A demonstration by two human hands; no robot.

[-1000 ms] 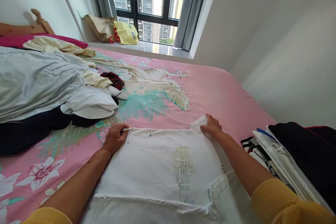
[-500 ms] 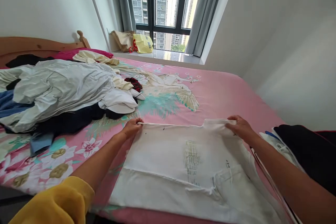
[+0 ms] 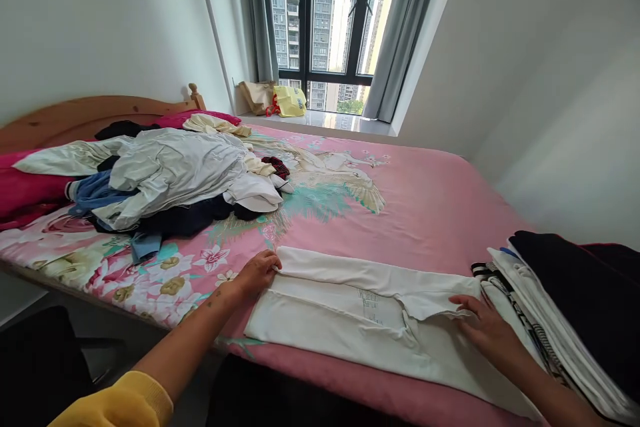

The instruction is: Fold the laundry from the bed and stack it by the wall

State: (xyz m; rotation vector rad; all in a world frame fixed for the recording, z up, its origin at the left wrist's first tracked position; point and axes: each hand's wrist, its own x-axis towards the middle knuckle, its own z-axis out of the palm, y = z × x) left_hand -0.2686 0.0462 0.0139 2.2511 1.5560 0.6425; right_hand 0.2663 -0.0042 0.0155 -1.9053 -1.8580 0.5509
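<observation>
A white T-shirt [image 3: 350, 310] with a faint green print lies folded over itself along the near edge of the pink flowered bedspread [image 3: 425, 200]. My left hand [image 3: 259, 271] pinches the left end of the folded-over strip. At the right end of that fold my right hand [image 3: 487, 328] lies on the cloth, fingers curled on the edge. Both forearms are bare, with yellow sleeves pushed up.
A heap of unfolded clothes [image 3: 165, 177] covers the left half of the bed near the wooden headboard [image 3: 85, 113]. A stack of folded garments [image 3: 565, 307], dark on top, sits at the right. Two bags [image 3: 277, 99] stand on the window sill.
Both hands pulled the shirt's far edge toward me, folding the top part down over the rest. The view also drew back from the bed.
</observation>
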